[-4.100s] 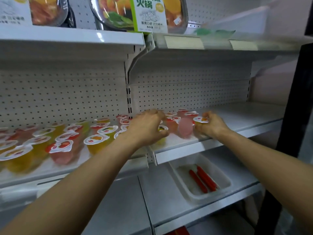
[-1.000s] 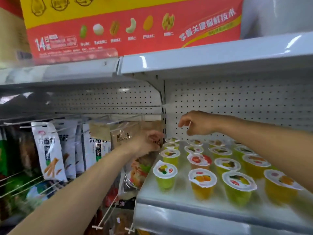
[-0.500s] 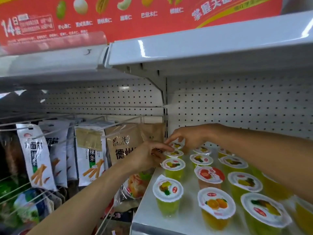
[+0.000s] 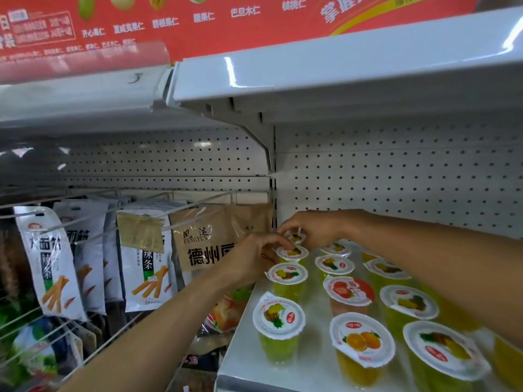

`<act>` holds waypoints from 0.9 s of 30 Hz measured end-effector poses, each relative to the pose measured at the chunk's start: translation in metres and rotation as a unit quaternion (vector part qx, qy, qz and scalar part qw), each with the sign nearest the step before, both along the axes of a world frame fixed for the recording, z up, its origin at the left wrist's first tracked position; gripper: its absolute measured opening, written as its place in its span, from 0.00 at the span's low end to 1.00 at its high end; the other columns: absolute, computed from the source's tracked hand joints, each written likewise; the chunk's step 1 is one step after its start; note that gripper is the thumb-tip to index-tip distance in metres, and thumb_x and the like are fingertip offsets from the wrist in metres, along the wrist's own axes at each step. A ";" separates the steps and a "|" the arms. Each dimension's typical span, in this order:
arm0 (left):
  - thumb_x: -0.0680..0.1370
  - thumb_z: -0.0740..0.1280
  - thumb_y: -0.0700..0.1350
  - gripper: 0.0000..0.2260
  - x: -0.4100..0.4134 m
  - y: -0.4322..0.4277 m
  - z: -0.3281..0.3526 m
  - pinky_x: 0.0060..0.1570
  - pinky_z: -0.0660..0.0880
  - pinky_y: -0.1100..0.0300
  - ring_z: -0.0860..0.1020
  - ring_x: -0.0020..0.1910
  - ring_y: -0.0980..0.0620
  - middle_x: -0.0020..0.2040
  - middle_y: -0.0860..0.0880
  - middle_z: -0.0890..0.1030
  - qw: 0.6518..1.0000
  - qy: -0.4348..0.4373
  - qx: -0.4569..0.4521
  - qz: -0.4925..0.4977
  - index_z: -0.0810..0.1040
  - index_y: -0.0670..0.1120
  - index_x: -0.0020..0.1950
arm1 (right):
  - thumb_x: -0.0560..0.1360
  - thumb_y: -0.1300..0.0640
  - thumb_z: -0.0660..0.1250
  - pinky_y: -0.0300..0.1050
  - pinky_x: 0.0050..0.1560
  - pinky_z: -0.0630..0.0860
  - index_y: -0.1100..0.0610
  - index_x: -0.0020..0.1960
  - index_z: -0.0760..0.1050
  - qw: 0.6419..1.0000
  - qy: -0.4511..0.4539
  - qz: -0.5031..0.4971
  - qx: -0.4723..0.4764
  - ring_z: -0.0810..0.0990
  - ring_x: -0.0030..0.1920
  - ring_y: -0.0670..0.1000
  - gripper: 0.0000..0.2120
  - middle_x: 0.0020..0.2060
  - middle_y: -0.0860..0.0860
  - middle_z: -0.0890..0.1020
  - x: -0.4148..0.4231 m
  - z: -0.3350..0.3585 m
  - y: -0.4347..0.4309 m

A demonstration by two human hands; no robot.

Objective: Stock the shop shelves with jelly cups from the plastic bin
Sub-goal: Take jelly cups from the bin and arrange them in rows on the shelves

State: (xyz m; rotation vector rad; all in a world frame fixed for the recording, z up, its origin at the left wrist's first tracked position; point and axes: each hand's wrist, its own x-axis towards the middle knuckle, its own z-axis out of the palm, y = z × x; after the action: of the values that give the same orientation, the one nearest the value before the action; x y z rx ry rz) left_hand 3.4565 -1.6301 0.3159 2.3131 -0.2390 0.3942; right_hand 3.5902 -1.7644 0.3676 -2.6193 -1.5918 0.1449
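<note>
jelly cups [image 4: 360, 339] stand upright in rows on the white shelf [image 4: 243, 352], the nearest ones green and orange. farther back, the left hand [image 4: 254, 258] pinches the lid edge of the third cup [image 4: 293, 253] in the left column. just behind it, the right hand [image 4: 317, 229] curls its fingertips round the rearmost cup [image 4: 296, 238]. snack packets [image 4: 144, 261] hang at left; pegboard [image 4: 396, 179] lies behind.

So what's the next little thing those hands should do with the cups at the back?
Probably release and draw back. The left hand seems to pinch the second jelly cup from the back, the right hand the rearmost jelly cup; both stand upright on the shelf, in line with the left column.
</note>
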 end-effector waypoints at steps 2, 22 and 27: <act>0.70 0.73 0.29 0.18 -0.001 -0.001 0.002 0.48 0.79 0.63 0.82 0.46 0.54 0.51 0.49 0.81 1.000 0.009 -0.002 0.002 0.81 0.43 0.57 | 0.70 0.61 0.75 0.52 0.61 0.76 0.42 0.66 0.74 1.000 0.005 -0.005 -0.005 0.77 0.59 0.49 0.28 0.63 0.47 0.77 -0.002 0.001 -0.001; 0.78 0.67 0.35 0.07 -0.023 0.001 0.005 0.47 0.80 0.64 0.83 0.46 0.52 0.49 0.44 0.85 0.953 0.104 -0.273 0.079 0.82 0.39 0.54 | 0.71 0.56 0.73 0.47 0.56 0.79 0.56 0.58 0.81 0.994 0.002 -0.108 0.018 0.81 0.52 0.51 0.15 0.50 0.47 0.83 -0.063 0.021 -0.033; 0.77 0.68 0.35 0.06 -0.028 0.000 0.005 0.51 0.80 0.61 0.83 0.47 0.51 0.49 0.43 0.85 0.944 0.106 -0.302 0.083 0.82 0.40 0.51 | 0.72 0.57 0.72 0.50 0.56 0.80 0.56 0.53 0.83 0.995 -0.003 -0.096 0.031 0.82 0.51 0.51 0.10 0.49 0.49 0.85 -0.067 0.019 -0.033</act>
State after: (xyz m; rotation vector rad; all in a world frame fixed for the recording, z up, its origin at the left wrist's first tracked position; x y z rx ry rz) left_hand 3.4290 -1.6304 0.3214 1.7494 0.1681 0.2517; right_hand 3.5232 -1.7976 0.3865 -2.7068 -1.3124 0.0752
